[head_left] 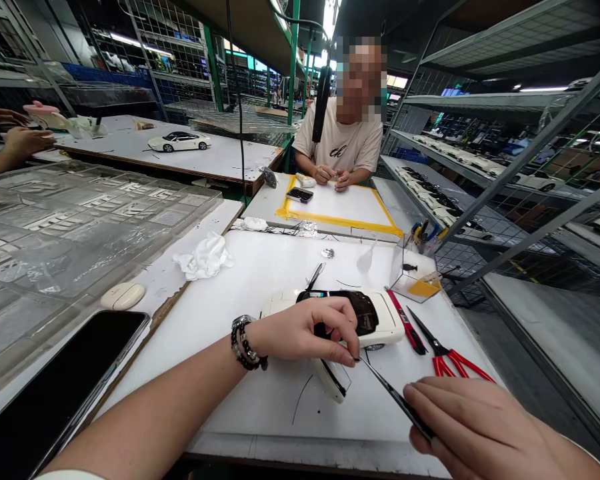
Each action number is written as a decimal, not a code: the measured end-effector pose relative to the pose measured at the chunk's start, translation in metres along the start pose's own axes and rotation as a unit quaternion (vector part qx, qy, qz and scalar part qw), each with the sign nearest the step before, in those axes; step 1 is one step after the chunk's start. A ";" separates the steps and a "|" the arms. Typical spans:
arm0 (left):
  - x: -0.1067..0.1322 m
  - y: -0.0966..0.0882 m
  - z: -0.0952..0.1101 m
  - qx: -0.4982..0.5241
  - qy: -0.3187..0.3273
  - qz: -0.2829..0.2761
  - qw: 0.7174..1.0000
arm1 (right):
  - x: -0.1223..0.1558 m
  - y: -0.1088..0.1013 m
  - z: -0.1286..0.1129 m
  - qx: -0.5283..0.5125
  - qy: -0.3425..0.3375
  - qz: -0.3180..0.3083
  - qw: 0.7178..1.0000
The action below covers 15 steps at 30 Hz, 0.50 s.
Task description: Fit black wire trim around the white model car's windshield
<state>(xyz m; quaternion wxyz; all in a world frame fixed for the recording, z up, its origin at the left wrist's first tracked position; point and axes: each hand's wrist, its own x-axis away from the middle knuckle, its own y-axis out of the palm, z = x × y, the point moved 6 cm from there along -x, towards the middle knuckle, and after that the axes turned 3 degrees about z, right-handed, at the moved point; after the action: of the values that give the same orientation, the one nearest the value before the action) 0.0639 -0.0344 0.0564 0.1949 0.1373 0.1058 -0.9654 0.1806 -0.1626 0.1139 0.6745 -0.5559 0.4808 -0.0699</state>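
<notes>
A white model car (380, 319) with a dark roof lies on the white table (260, 267), one door swung open toward me (333, 380). My left hand (310, 330) rests over the car's near side, fingertips pinched at the door edge. My right hand (475, 430) holds thin black tweezers (390, 393) whose tip meets the left fingertips beside the open door. A beaded bracelet (245, 343) is on my left wrist.
Red-handled scissors (447, 353) and a red-black knife (407, 327) lie right of the car. A clear box (415, 277), crumpled tissue (203, 257), black phone (55, 393) and clear plastic trays (55, 227) surround it. A person in a beige shirt (343, 143) sits opposite; another person's hands (15, 137) are at far left.
</notes>
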 end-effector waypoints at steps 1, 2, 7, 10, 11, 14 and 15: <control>0.000 0.000 0.000 0.001 0.002 0.002 1.000 | 0.000 0.000 0.000 0.001 -0.004 0.001 1.000; 0.000 0.000 0.000 0.002 0.002 0.004 1.000 | 0.000 0.000 -0.001 0.001 -0.013 -0.002 1.000; 0.000 -0.001 0.000 0.003 0.002 0.007 1.000 | 0.003 0.006 -0.002 0.008 -0.010 0.004 1.000; -0.001 -0.001 0.000 0.002 0.001 0.007 1.000 | 0.007 0.008 0.000 0.003 0.023 0.025 0.999; -0.001 -0.001 0.000 0.002 0.001 0.007 1.000 | 0.009 0.009 0.000 0.000 0.031 0.029 0.999; -0.001 -0.001 0.001 0.000 0.000 0.007 1.000 | 0.013 0.013 -0.001 -0.007 0.038 0.023 0.999; -0.001 -0.001 0.001 0.000 0.000 0.007 1.000 | 0.013 0.014 -0.002 -0.006 0.040 0.022 0.999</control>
<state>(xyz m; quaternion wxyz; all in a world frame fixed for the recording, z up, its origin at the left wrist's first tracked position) 0.0642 -0.0337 0.0577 0.2018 0.1384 0.1051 -0.9639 0.1798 -0.1669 0.0948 0.6527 -0.5459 0.5200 -0.0743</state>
